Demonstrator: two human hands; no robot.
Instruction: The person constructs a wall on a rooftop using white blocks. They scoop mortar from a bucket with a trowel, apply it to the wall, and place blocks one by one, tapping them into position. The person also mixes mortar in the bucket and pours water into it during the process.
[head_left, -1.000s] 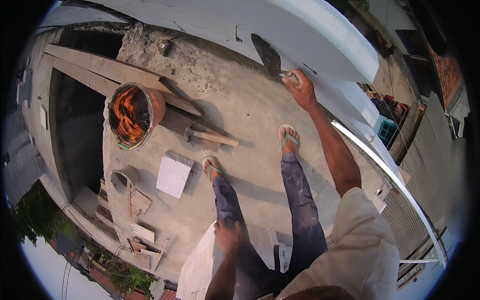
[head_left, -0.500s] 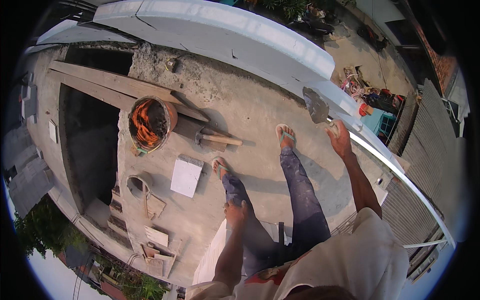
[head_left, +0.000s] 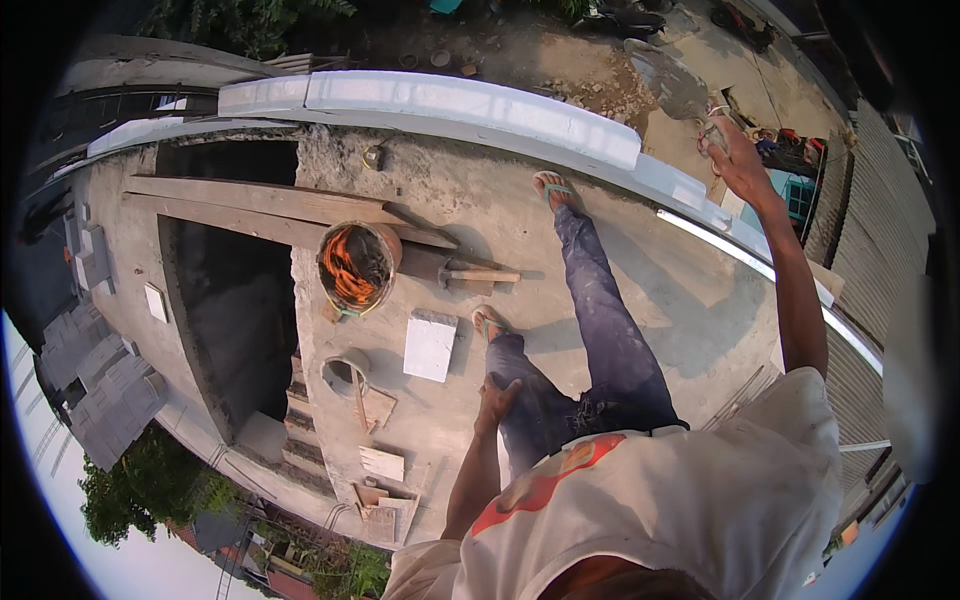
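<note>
My right hand [head_left: 735,160] is closed round the handle of a trowel, its arm stretched out to the far right. The broad grey trowel blade [head_left: 665,82] hangs past the outer side of a low wall of white blocks [head_left: 470,105]. My left hand [head_left: 497,402] rests on my left leg near the knee and holds no tool; its fingers lie against the trousers and are partly hidden. A bucket [head_left: 392,262], orange and grey inside, stands left of my feet. Beside it lies a hammer [head_left: 485,274] with a wooden handle.
Long wooden planks [head_left: 250,200] lie across a dark rectangular opening [head_left: 240,310] in the concrete floor. A white block [head_left: 430,345], a grey round container [head_left: 345,372] and wood scraps [head_left: 385,515] lie nearer. Ground far below shows beyond the wall; corrugated roofing [head_left: 885,240] is at right.
My right hand has swung farther out with the trowel, whose blade is now beyond the wall. My feet have shifted, and the right one is close to the wall. My left hand stays on the leg.
</note>
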